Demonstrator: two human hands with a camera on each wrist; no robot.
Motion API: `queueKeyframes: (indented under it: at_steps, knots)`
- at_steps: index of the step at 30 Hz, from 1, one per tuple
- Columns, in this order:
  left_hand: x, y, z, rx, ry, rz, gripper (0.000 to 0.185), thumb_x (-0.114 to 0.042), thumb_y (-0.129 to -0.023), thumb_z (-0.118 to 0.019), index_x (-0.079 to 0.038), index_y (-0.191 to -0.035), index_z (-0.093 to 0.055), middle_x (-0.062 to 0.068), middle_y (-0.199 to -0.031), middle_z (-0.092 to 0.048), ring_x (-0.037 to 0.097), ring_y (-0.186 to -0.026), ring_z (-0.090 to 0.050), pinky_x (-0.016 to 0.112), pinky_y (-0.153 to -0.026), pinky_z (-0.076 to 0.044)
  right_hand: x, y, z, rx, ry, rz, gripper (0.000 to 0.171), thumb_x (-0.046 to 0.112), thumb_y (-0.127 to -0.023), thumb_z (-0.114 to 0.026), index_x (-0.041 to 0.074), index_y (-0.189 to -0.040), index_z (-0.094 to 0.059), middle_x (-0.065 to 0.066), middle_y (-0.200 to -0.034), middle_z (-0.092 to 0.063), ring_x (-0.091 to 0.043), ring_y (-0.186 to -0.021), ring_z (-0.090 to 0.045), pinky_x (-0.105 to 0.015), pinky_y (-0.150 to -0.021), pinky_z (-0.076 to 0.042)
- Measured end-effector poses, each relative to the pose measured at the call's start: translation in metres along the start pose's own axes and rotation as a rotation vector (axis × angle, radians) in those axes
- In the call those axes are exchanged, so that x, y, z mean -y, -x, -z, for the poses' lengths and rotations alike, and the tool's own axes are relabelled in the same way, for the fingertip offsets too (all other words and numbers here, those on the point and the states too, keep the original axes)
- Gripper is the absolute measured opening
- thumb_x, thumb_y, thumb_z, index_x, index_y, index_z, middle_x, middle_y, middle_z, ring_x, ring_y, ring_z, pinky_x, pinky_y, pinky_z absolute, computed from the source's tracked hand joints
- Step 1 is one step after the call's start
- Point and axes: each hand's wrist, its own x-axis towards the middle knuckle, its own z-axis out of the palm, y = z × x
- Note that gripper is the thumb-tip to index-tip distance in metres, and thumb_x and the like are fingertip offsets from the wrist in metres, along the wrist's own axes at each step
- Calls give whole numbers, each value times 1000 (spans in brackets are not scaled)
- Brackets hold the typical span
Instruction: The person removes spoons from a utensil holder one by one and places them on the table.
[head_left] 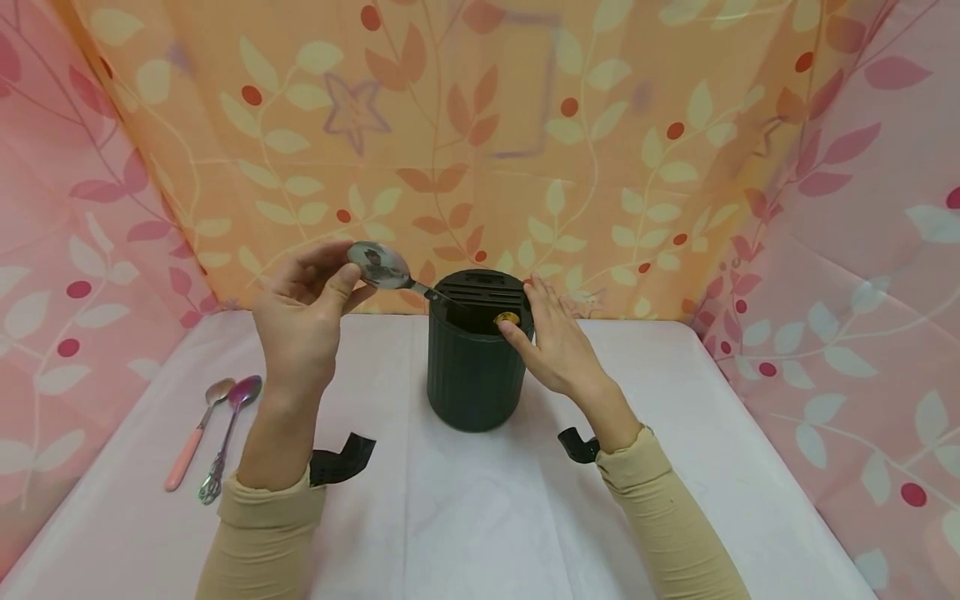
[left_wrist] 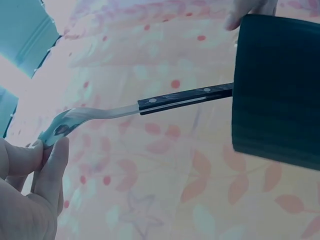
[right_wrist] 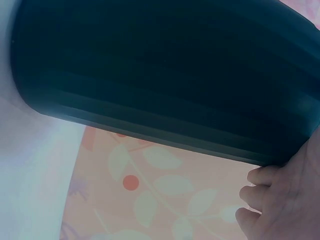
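Observation:
My left hand (head_left: 300, 312) pinches a metal spoon (head_left: 378, 265) by its bowl, between thumb and fingers. The spoon's black riveted handle (left_wrist: 185, 97) slants into the opening of a dark green ribbed utensil holder (head_left: 476, 379), and its end is hidden inside. My right hand (head_left: 555, 342) grips the holder's right rim, thumb at the front and fingers along the side and back. In the right wrist view its fingers (right_wrist: 255, 197) show past the holder's edge. A small gold-coloured piece (head_left: 507, 318) shows in the opening by the right thumb; the rest of it is hidden.
To the left on the white-covered table (head_left: 465, 517) lie a spoon with a pink handle (head_left: 185, 457) and a purple iridescent spoon (head_left: 228, 433) with an ornate handle. Patterned cloth (head_left: 480, 150) hangs behind the table and along both sides.

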Motion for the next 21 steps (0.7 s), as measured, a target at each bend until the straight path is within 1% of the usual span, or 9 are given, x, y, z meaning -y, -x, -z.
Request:
queueKeyframes:
  at_steps: [3, 5, 11, 14, 17, 20, 21]
  knots:
    - [-5, -2, 7, -46, 36, 6, 26, 11, -90, -72, 11, -116, -72, 14, -99, -69, 24, -90, -70, 34, -79, -62, 0, 1, 0, 0, -3, -2, 96, 76, -102, -29, 7, -167, -14, -9, -175, -8, -23, -161, -1, -54, -129, -10]
    - [-8, -3, 11, -76, 77, 15, 26, 11, -89, -73, 11, -115, -72, 15, -97, -69, 24, -89, -71, 35, -80, -62, -1, 1, 0, -2, -3, -4, 96, 76, -102, -29, 7, -167, -14, -8, -175, -8, -23, -161, -1, -53, -129, -9]
    - [-17, -8, 27, -152, 183, -1, 28, 16, -85, -74, 15, -113, -70, 20, -94, -71, 27, -86, -72, 37, -77, -63, -2, 1, -1, -7, 5, -3, 96, 76, -102, -28, 7, -167, -14, -6, -175, -7, -22, -161, -1, -52, -129, -8]
    - [-20, -11, 36, -172, 179, -7, 30, 14, -84, -76, 17, -114, -69, 21, -94, -71, 28, -86, -72, 37, -77, -63, -2, 1, -1, -6, 2, -4, 96, 76, -102, -29, 7, -167, -14, -6, -175, -7, -22, -161, -1, -52, -129, -8]
    - [-21, -13, 45, -175, 166, -14, 32, 14, -84, -76, 19, -114, -68, 22, -95, -71, 29, -86, -72, 38, -77, -62, -2, 1, -1, -7, -1, 0, 96, 76, -102, -29, 6, -167, -15, -6, -175, -7, -22, -161, -1, -52, -129, -9]
    - [-21, -14, 53, -165, 129, -9, 31, 18, -84, -74, 20, -114, -68, 22, -96, -71, 28, -85, -72, 37, -76, -61, -1, 1, -1, -8, -2, 3, 96, 76, -102, -29, 6, -167, -14, -7, -175, -8, -22, -161, -1, -53, -129, -9]
    - [-20, -14, 56, -159, 100, 0, 30, 17, -84, -74, 18, -113, -69, 20, -96, -71, 26, -84, -72, 35, -76, -62, -1, 0, -1, -9, -1, 5, 96, 76, -102, -28, 6, -167, -15, -8, -175, -8, -22, -161, -1, -53, -129, -9]
